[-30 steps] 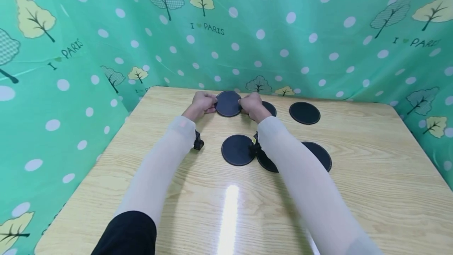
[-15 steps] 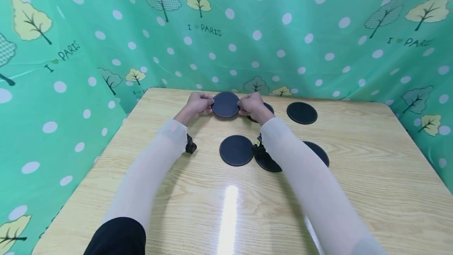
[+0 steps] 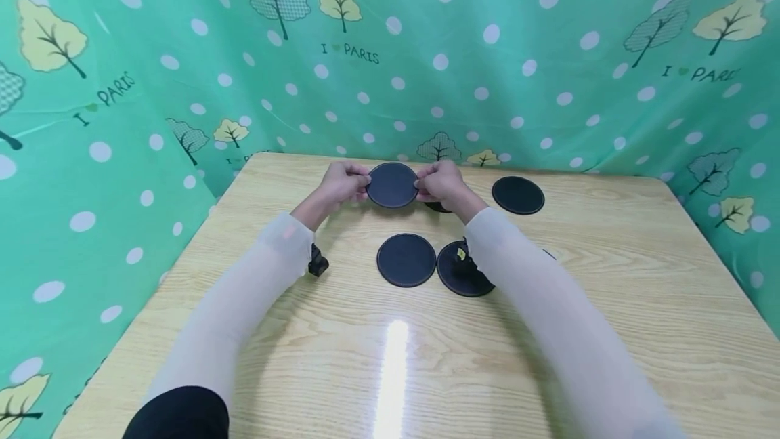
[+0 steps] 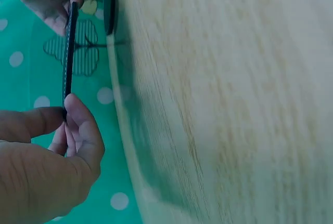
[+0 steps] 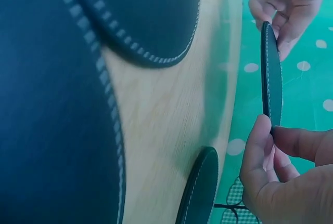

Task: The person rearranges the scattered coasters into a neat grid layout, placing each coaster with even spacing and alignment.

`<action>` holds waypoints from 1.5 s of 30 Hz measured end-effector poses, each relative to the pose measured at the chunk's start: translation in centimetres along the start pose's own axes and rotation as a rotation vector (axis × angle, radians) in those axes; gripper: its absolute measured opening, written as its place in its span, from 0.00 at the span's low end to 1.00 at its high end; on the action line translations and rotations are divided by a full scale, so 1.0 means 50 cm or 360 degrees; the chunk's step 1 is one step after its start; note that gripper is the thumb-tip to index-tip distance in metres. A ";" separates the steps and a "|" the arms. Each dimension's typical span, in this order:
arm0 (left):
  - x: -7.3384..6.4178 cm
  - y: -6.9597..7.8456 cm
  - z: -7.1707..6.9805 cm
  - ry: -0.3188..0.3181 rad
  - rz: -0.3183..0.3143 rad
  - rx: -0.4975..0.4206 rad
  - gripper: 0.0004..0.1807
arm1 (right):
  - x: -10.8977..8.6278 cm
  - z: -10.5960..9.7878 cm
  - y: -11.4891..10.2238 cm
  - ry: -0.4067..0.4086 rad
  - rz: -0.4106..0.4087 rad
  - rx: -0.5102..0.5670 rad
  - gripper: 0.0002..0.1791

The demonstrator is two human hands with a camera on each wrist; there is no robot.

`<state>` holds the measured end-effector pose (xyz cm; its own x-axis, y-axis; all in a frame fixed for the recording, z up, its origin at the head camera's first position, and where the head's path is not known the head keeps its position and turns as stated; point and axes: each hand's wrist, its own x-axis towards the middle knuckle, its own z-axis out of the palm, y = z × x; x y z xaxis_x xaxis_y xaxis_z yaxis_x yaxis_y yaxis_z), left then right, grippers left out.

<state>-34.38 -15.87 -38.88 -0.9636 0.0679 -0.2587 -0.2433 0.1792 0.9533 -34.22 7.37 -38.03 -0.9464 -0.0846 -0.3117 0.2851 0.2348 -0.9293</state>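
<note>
A round black coaster (image 3: 393, 185) with a stitched rim is held up over the far edge of the table. My left hand (image 3: 343, 183) pinches its left rim between thumb and fingers, and my right hand (image 3: 441, 181) pinches the opposite rim. Both wrist views show the held coaster (image 4: 69, 57) edge-on, raised off the wood. Below it lie two more coasters side by side, a left one (image 3: 406, 261) and a right one (image 3: 453, 278), the latter partly covered by the right wrist camera. Another coaster (image 3: 437, 207) peeks out behind the right hand.
At the back right lies a separate coaster (image 3: 518, 195). A further one is almost hidden under the right sleeve (image 3: 536, 290). A pale wooden table (image 3: 329, 358) carries them all, and a green dotted curtain (image 3: 390, 107) hangs right behind its far edge.
Both hands keep their pinch on the coaster, which has shifted slightly toward me. The forearms have spread apart, uncovering more of the front right coaster and covering the one beside it.
</note>
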 end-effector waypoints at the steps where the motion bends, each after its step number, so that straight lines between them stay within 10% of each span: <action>1: -0.004 0.000 0.002 -0.0005 -0.0001 -0.0013 0.10 | -0.003 -0.002 0.000 -0.0005 -0.0012 -0.0011 0.11; 29: -0.144 -0.020 0.038 -0.0183 0.0126 -0.0055 0.12 | -0.158 -0.063 0.048 -0.0273 -0.0129 0.0119 0.22; 45: -0.259 -0.079 0.044 -0.0348 -0.0012 -0.0024 0.16 | -0.252 -0.052 0.110 -0.0452 -0.0087 -0.0009 0.20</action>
<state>-20.69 -15.29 -39.66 -0.9150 0.2784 -0.2919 -0.2536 0.1659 0.9530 -21.14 12.25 -38.70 -0.8797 -0.3651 -0.3047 0.2331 0.2275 -0.9455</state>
